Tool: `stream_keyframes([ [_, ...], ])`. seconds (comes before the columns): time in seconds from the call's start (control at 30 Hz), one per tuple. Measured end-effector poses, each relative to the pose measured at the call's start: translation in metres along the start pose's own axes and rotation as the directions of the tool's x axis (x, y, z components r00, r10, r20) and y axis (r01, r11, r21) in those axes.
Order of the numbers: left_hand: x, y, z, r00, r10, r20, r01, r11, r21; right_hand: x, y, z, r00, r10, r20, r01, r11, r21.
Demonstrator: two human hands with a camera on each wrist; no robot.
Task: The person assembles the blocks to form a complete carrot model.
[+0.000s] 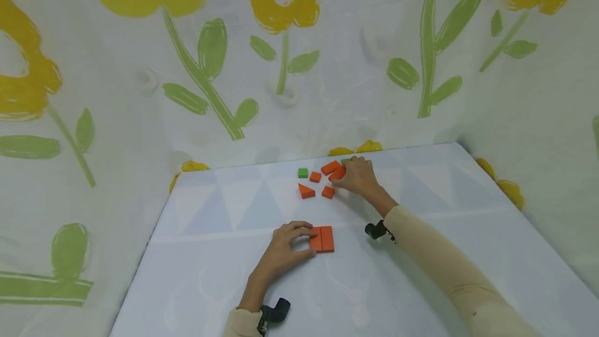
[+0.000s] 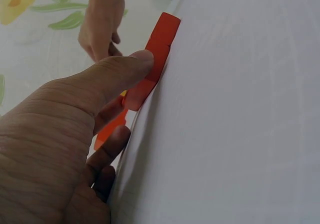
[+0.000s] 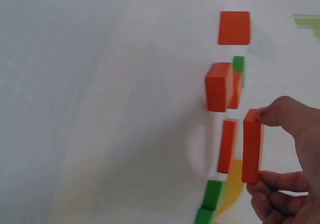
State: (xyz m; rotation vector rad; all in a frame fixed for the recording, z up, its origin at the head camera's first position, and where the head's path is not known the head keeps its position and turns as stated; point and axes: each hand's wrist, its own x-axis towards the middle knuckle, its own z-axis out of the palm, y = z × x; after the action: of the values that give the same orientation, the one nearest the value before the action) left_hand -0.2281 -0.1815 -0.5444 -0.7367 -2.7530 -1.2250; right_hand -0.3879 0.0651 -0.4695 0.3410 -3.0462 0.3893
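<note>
Two flat orange blocks [image 1: 327,239] lie side by side on the white table, forming a near-square. My left hand [image 1: 282,250] pinches the left one between thumb and fingertips at its near and far ends; the left wrist view shows the thumb against the orange block edge [image 2: 160,49]. Farther back, my right hand [image 1: 358,177] holds a rectangular orange block [image 3: 252,149] by its two ends, thumb on one and fingers on the other. Under and beside that hand lie another orange block [image 1: 330,167] and a green block [image 1: 346,160], partly hidden by the fingers.
Left of the right hand lie a green block [image 1: 303,173], a small orange block [image 1: 315,177], an orange triangular block [image 1: 306,191] and another small orange block [image 1: 328,192]. A flowered curtain [image 1: 337,92] hangs behind the table's far edge and along both sides.
</note>
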Motion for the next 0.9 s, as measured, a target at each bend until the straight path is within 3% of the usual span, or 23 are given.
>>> stream_keyframes([
  [0.23, -0.001, -0.006, 0.000, 1.000, 0.004, -0.001, -0.005, 1.000, -0.017, -0.040, -0.004, -0.018, 0.983, -0.176, -0.043, 0.178, 0.983, 0.043],
  [0.47, 0.001, -0.004, 0.003, 0.999, 0.030, -0.011, -0.030, 1.000, -0.006, -0.093, -0.007, -0.027, 0.924, -0.375, -0.071, 0.380, 0.921, 0.088],
  [0.6, 0.002, -0.001, 0.003, 1.000, 0.014, -0.007, -0.014, 1.000, 0.002, -0.116, -0.006, -0.024, 0.904, -0.425, -0.046, 0.427, 0.898, 0.107],
  [0.9, 0.000, 0.000, 0.000, 1.000, 0.008, -0.008, -0.008, 1.000, 0.002, -0.140, -0.003, -0.010, 0.900, -0.434, 0.041, 0.427, 0.897, 0.119],
])
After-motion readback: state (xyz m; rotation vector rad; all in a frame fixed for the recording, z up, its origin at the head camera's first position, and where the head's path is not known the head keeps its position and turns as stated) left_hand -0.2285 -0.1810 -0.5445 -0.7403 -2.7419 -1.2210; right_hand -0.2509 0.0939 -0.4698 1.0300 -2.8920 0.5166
